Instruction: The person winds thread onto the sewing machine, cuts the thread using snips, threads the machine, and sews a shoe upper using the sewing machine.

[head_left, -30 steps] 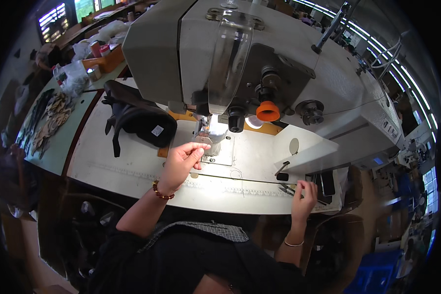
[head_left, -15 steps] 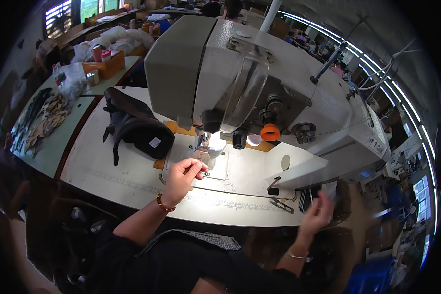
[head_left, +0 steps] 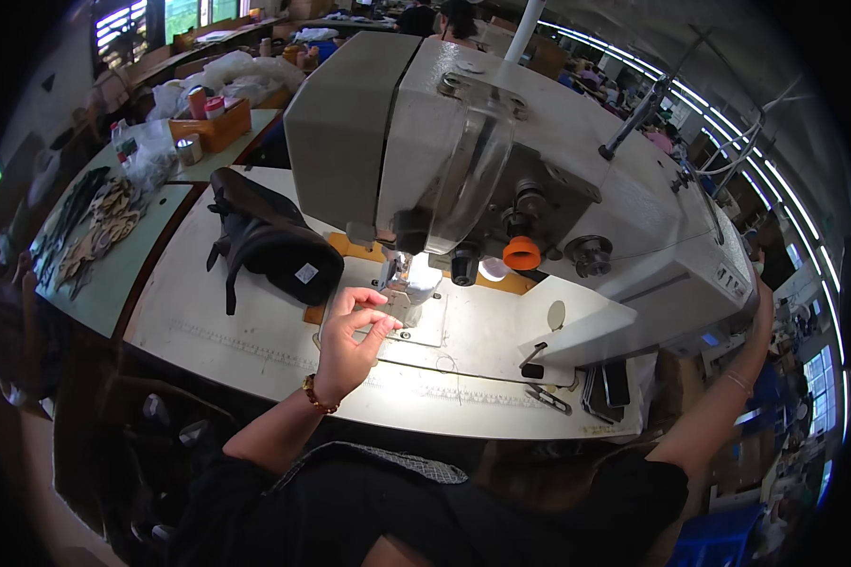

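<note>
Left hand: centre of frame, over the metal plate, thumb and forefinger nipped together as on a fine thread, other fingers loosely curled; the thread itself is too thin to make out. It sits just below and left of the needle area, lit by the machine lamp, probably to keep the pinch close to the needle. Right hand: arm raised along the right edge behind the machine head, the hand out of view, so its state cannot be told. Sewing machine: grey, fills the upper centre, with an orange knob. Black piece: left of the needle, on the white table, apart from the hand. Snips: lower right on the table edge. Leather cuttings: far left.
</note>
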`<state>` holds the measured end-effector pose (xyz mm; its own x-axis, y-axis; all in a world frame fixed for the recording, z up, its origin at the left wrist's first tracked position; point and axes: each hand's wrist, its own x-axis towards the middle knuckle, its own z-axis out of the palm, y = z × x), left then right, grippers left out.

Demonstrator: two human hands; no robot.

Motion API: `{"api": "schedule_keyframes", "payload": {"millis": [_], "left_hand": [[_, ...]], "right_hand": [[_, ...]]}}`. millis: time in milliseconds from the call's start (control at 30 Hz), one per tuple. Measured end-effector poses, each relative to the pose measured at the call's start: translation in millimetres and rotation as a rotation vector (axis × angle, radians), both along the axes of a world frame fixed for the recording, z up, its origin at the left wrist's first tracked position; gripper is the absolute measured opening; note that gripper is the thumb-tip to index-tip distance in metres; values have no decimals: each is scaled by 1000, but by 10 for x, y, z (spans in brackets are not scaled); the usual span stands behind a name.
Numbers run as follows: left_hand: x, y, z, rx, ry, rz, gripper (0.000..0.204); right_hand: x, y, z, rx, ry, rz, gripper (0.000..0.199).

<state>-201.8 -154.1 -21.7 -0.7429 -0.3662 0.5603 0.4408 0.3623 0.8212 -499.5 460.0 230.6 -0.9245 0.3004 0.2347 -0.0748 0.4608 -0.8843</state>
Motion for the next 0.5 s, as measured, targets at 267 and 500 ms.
{"api": "schedule_keyframes", "payload": {"millis": [267,500], "left_hand": [[9,-35,-77,-73,-91,-5,11],[-44,-12,-87,-56,-98,-38,12]], "right_hand": [[673,-712,-646,-398,578,-32,52],[819,-789,-1098,-372,685,-71,55]]}}
